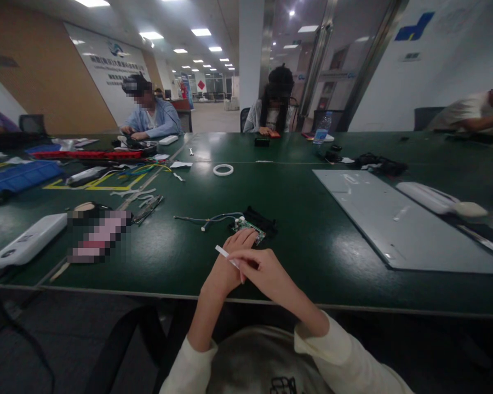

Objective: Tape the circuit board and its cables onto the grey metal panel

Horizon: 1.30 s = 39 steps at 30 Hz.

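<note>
My right hand (265, 268) pinches a narrow white strip (221, 251) between thumb and fingers. It crosses over the back of my left hand (225, 265), and the strip lies at or just above that hand's skin. The fingers of my left hand are stretched forward, palm down, at the near edge of a small green circuit board (252, 229). Whether they touch the board I cannot tell. Grey-blue wires (213, 217) with white connectors run left from the board. Just behind it lies a black part (263, 219).
A white ring (223, 170) lies farther back on the green table (296, 219). To the right is a large grey panel (378, 219). White strips (137, 192), tweezers-like metal tools (148, 209) and a white power bank (27, 241) lie left. Several people sit around the table.
</note>
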### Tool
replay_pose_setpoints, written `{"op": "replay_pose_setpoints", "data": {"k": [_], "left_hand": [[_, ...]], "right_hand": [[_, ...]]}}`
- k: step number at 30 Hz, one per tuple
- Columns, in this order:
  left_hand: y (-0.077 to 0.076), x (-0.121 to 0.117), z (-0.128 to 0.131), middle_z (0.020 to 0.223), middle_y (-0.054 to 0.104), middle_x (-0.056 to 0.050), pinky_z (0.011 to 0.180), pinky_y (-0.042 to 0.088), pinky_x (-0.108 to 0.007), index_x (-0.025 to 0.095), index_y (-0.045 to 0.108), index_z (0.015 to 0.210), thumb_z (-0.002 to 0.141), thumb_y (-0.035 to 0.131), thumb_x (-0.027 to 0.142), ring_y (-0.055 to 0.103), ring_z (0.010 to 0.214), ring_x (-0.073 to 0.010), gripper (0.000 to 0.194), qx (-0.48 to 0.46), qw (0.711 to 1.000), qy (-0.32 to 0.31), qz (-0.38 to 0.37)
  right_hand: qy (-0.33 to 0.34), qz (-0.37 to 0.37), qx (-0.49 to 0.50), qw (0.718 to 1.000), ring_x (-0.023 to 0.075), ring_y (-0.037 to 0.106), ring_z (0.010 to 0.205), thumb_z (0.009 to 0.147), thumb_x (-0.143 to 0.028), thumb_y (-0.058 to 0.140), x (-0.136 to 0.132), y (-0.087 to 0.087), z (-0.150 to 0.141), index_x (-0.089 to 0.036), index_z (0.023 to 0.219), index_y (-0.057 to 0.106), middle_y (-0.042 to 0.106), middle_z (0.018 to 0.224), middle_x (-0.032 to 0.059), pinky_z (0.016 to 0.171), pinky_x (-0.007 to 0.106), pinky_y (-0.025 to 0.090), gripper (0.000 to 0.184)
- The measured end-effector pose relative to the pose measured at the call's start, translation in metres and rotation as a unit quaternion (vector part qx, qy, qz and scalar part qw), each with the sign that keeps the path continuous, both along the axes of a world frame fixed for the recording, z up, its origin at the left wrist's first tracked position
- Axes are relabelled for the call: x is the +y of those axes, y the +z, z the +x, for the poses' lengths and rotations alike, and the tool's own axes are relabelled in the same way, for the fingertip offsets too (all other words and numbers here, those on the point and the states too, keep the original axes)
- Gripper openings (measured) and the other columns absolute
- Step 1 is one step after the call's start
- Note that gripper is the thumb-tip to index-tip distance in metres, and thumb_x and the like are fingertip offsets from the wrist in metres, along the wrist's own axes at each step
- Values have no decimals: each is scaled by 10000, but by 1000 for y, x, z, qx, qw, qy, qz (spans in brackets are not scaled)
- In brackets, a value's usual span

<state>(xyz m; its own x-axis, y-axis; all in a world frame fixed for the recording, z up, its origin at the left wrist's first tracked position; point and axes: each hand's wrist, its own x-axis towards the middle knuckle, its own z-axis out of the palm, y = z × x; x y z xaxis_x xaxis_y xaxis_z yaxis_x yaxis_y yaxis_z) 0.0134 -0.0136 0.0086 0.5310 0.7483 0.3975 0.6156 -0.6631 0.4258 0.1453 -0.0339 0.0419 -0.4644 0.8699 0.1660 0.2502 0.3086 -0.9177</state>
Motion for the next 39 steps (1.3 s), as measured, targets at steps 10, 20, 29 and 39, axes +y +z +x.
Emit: {"op": "replay_pose_setpoints", "data": {"k": [10,20,29,39], "left_hand": [[4,0,4,1380,396,-88,1076,298,-427,192,352,1314,783,415,97,308,1313,-202,544,25,999,24,-12],[3,3,9,1332,446,-103,1043,347,-439,192,374,1285,871,439,221,377,1272,-213,421,29,999,38,22],[8,2,13,1309,457,-91,1030,375,-444,194,408,1248,840,487,206,404,1251,-227,415,44,997,66,11],[7,2,12,1325,440,-87,1040,367,-454,197,400,1256,857,469,225,390,1264,-227,405,44,997,64,9]], "right_hand": [[13,51,-128,990,94,547,587,863,-190,463,-4,14,10,-213,1087,659,640,688,-2,598,196,387,299],[118,42,-163,979,102,545,584,879,-275,464,-5,26,39,-261,1348,407,626,711,-23,547,190,391,473],[-270,154,-417,854,267,436,1185,888,-339,402,113,-5,175,-65,1270,465,488,1258,187,995,383,339,474],[-369,52,-544,752,349,406,1174,878,-554,249,139,-45,239,-71,1315,364,431,1266,242,895,527,367,661]]}}
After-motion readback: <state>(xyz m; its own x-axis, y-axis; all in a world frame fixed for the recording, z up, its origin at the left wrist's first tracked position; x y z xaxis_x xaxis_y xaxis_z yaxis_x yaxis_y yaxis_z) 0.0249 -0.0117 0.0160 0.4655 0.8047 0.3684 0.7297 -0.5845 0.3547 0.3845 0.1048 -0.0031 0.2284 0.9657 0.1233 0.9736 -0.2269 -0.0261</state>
